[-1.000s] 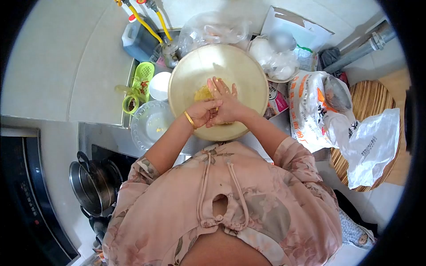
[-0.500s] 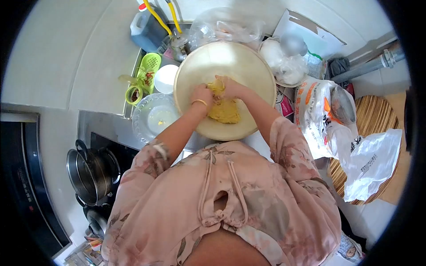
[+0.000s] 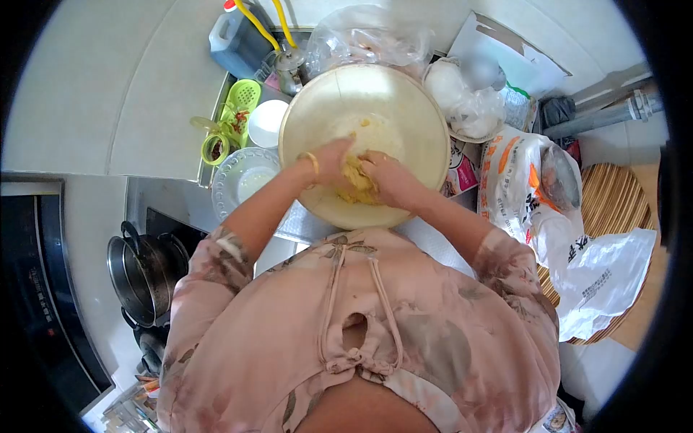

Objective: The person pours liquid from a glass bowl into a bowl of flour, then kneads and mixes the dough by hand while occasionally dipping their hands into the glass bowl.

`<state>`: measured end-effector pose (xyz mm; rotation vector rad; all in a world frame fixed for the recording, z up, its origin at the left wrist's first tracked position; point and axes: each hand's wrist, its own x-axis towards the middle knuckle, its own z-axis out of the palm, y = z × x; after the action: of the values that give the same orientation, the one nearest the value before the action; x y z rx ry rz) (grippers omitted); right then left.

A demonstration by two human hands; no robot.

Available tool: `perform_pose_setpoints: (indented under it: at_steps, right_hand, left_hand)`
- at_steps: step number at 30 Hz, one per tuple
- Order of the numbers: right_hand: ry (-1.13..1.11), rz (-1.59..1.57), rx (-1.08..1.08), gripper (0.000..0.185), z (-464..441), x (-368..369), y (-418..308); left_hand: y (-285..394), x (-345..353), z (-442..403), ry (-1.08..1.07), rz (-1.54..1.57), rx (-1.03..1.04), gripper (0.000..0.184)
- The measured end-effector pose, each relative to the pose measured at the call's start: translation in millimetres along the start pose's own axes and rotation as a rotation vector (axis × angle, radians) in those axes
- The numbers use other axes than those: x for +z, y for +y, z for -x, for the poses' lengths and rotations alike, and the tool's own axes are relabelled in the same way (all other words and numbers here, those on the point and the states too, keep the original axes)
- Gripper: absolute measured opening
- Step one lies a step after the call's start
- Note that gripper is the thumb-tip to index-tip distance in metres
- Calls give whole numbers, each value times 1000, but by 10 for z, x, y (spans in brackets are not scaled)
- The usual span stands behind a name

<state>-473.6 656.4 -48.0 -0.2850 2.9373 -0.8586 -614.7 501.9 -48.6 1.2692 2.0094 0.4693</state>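
Yellow dough lies in the lower middle of a large cream-coloured basin. My right hand has its fingers curled round the dough's right side. Against the left side of the dough is my left hand, slightly blurred, its fingers stretched out and pointing towards the far side of the basin. A yellow band circles the left wrist. The hands and the dough's own folds hide part of the lump. Small yellow bits stick to the basin's inner wall beyond the fingertips.
Left of the basin stand a clear plastic bowl, a white bowl and a green basket. A pot sits on the stove. Plastic bags crowd the right, near a round striped board. A jug stands behind.
The dough, lifted and stretched between both hands before, is now gathered lower in the basin. My left hand's fingers have straightened; my right hand has moved down and nearer to me.
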Motion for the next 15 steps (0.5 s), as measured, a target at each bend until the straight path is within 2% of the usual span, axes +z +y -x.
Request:
perform_pose_setpoints:
  at_steps: [1,4,7,9,11,13,15]
  right_hand:
    - [-68,-85,41,55,54,-74,-51]
    - [-102,-144,240,54,119,-376,-212]
    - [-143,232,172,51,86,-260,-219]
    - [119,371,82,49,-7,79,2]
    - [120,374,117,46,-131,208,59]
    - [-137,262,281,40,-346,141,48]
    - [-94,327,327,37,-505,207,91]
  left_hand:
    - [71,48,-90,-179,102,-34,73]
    - [460,305,-100,-178,-59,-250,76]
    - [840,426,41,-78,-196,-372,72]
    - [760,554,-65,48,-175,-497,72]
    - [509,736,-200,100,-189,-572,76]
    - [218,783,-394,91,-240,-581,83]
    - [184,638,-502,84,-274,-662,90]
